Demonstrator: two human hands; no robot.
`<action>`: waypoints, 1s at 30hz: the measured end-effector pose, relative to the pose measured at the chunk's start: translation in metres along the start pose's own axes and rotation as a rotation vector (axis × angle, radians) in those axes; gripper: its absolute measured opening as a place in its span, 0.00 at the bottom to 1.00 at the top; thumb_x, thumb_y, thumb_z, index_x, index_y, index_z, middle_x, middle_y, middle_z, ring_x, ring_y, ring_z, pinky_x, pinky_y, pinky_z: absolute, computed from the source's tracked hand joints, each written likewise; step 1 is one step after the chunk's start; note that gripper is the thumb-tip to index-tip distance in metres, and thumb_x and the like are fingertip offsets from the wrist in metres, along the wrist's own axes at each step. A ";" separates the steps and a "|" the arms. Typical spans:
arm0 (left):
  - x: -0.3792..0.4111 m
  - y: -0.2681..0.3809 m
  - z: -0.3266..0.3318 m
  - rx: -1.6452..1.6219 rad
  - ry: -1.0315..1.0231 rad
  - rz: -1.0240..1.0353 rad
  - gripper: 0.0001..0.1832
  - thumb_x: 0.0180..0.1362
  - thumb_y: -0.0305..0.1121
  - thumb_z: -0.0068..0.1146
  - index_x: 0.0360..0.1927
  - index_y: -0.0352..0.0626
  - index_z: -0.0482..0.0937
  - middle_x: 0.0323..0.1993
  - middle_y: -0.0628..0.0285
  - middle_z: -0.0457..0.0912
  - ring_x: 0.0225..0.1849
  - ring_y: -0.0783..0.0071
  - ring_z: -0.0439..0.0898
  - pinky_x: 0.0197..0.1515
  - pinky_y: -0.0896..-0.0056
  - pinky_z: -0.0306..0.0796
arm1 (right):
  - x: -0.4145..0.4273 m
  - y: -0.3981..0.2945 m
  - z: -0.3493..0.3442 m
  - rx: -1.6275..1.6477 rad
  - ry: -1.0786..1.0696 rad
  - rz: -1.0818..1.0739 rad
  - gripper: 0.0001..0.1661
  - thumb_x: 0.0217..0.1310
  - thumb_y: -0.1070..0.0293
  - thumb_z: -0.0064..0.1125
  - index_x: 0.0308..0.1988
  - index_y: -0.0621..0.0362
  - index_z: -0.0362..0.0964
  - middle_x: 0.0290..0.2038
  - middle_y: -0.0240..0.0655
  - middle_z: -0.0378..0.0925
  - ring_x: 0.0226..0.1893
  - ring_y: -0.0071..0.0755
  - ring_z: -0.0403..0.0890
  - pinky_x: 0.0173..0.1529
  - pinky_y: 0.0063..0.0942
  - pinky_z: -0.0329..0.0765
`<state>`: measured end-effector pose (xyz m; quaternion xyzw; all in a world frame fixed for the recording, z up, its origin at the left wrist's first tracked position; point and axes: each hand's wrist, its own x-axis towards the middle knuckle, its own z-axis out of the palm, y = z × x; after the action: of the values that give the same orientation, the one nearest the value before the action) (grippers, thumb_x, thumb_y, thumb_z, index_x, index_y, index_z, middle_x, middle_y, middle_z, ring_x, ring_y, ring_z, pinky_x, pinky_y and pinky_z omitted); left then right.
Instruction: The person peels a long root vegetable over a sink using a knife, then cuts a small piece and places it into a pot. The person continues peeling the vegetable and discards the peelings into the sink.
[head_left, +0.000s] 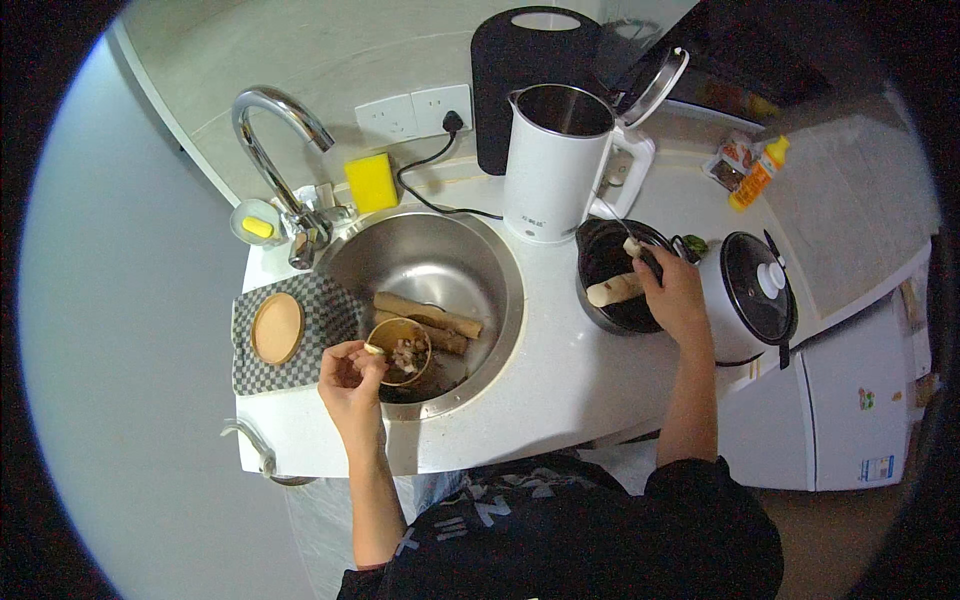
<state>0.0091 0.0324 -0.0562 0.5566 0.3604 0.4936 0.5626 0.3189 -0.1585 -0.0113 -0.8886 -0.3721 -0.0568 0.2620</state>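
My left hand (351, 373) pinches a small pale piece at the near left rim of a small round container (398, 321), which holds small pinkish and pale bits. The container is over the stainless steel sink (501, 300). Brown unpeeled root pieces (427, 313) lie in the sink. My right hand (673, 291) is closed around the dark handle of a thin-bladed tool (649, 264), probably a knife, above a black pot (592, 255). A short pale chunk (632, 247) is at the tool, and a longer pale peeled root piece (615, 289) lies across the pot.
A white electric kettle (551, 180) with raised lid stands behind the pot, a white rice cooker (731, 322) at its right. The chrome faucet (281, 112) arches behind the sink, near a yellow sponge (371, 184). A round wooden lid (277, 328) rests on a checked cloth (326, 300).
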 end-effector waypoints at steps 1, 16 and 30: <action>0.001 -0.002 -0.002 -0.004 0.006 -0.008 0.11 0.49 0.21 0.58 0.37 0.36 0.73 0.27 0.67 0.75 0.31 0.84 0.72 0.38 0.83 0.67 | 0.004 0.003 0.002 -0.009 -0.031 0.001 0.22 0.60 0.60 0.53 0.48 0.66 0.71 0.39 0.53 0.77 0.42 0.49 0.79 0.47 0.34 0.73; 0.039 -0.014 -0.027 0.558 -0.181 0.094 0.08 0.44 0.21 0.59 0.31 0.32 0.76 0.25 0.59 0.79 0.27 0.77 0.77 0.32 0.77 0.71 | -0.028 -0.128 0.044 0.539 -0.617 -0.250 0.23 0.62 0.59 0.50 0.50 0.64 0.70 0.30 0.54 0.77 0.32 0.51 0.80 0.39 0.37 0.75; 0.039 -0.033 -0.022 0.781 -0.329 0.210 0.13 0.56 0.33 0.55 0.42 0.36 0.79 0.34 0.51 0.80 0.35 0.60 0.80 0.40 0.67 0.73 | -0.042 -0.139 0.116 0.574 -0.395 -0.530 0.26 0.62 0.66 0.48 0.56 0.68 0.61 0.40 0.56 0.73 0.39 0.58 0.76 0.42 0.43 0.72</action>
<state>0.0030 0.0790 -0.0855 0.8325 0.3670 0.2796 0.3067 0.1821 -0.0444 -0.0640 -0.6472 -0.6311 0.1548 0.3985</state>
